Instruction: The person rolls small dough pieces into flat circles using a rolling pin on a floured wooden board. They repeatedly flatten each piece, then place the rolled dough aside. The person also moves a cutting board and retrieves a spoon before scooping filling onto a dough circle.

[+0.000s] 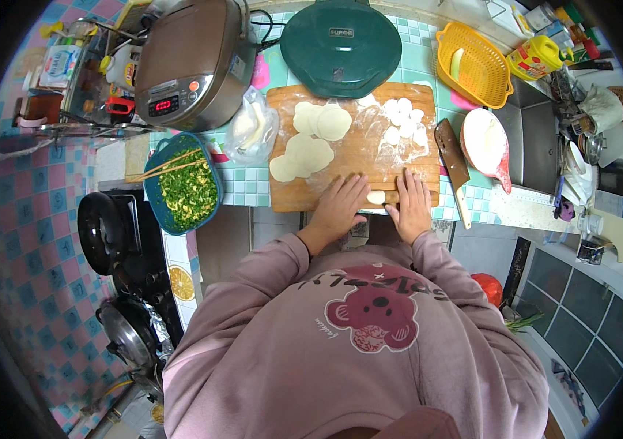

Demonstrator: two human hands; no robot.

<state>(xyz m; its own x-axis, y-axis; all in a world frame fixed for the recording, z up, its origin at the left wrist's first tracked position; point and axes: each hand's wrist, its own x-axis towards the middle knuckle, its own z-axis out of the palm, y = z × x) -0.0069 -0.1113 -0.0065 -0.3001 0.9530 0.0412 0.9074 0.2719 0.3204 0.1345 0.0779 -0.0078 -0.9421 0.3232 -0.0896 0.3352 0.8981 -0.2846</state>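
Note:
My left hand point(342, 204) lies flat, fingers stretched forward, at the near edge of a floured wooden board point(366, 159). To its right, my right hand point(412, 206) rests palm down over a wooden rolling pin point(391, 197). Between the hands a small pale piece of dough point(375, 197) shows at the pin. Whether my left palm touches the pin is hidden. Thin round dough wrappers point(333, 122) overlap at the board's upper left, with more wrappers point(309, 155) below them. Several small floured dough pieces point(401, 112) sit at its upper right.
A blue basin point(149, 192) of chopped greens and egg, with chopsticks point(171, 164) across it, stands left beside a bag of dough point(251, 129). Right are a cleaver point(452, 153) and a flour bowl point(484, 140). Behind are a rice cooker point(185, 49), green appliance point(341, 52) and yellow basket point(495, 93).

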